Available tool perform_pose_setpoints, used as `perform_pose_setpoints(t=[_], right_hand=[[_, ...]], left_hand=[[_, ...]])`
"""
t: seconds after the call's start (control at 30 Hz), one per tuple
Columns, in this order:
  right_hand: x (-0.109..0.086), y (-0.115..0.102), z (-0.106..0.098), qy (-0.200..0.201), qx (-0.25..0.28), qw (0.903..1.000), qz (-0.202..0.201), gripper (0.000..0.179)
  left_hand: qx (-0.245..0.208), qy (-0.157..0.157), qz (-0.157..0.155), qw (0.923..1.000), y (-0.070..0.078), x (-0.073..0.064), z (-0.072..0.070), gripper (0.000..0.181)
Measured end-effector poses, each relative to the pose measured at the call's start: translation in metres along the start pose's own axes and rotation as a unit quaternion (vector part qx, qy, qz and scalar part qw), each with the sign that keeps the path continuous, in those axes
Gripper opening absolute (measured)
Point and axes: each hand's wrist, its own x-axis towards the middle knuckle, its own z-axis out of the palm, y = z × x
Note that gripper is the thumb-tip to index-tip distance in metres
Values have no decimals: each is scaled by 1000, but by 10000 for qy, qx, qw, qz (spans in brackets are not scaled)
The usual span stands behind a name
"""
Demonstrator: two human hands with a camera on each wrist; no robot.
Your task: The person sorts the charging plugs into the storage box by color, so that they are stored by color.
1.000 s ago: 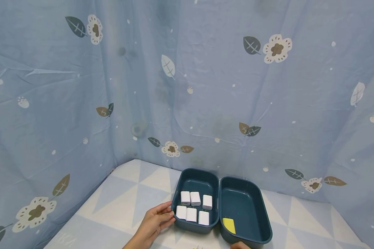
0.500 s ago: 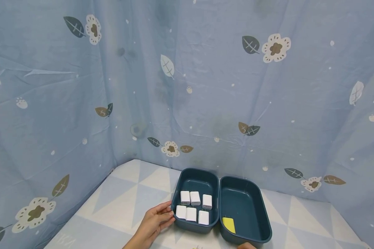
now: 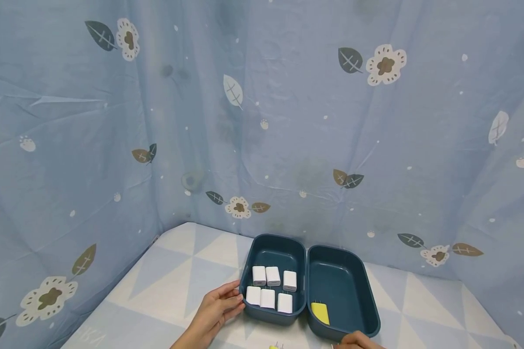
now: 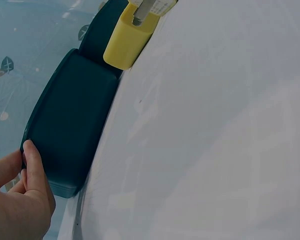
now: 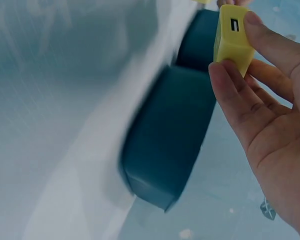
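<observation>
My left hand pinches the near left rim of a dark teal bin, thumb and fingers on either side of its wall in the left wrist view. Several white charger plugs lie in that bin in two rows. At the lower edge of the head view, my right hand is by the front of a second teal bin. The right wrist view shows it pinching a yellow USB charger plug between thumb and fingers, port visible. Another yellow charger plug lies in the right bin's near left corner.
One more yellow charger plug is on the table in front of the bins, prongs up, partly cut off. The bins stand side by side on a triangle-patterned tablecloth. A blue floral curtain hangs behind and at the left.
My right hand has moved right and further up into the head view, with metal prongs now showing beside it. My left hand keeps its place on the bin.
</observation>
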Motion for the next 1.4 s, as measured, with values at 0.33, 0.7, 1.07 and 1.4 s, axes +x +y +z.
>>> perform_pose_setpoints(t=[0.33, 0.7, 1.07, 1.4], right_hand=[[16, -17, -48, -850, -757, 9905, 778, 38], [30, -11, -75, -1297, -442, 9705, 1982, 50], [37, -2, -74, -877, -872, 9542, 2725, 51], [45, 10, -68, -1229, -963, 9442, 2899, 47]], left_hand=[[24, -22, 3, 10000, -1, 3, -3, 61], [28, -132, 30, 9999, -1, 3, -3, 63], [41, -76, 19, 10000, 1, 2, -2, 62], [14, -88, 40, 10000, -1, 4, -2, 61]])
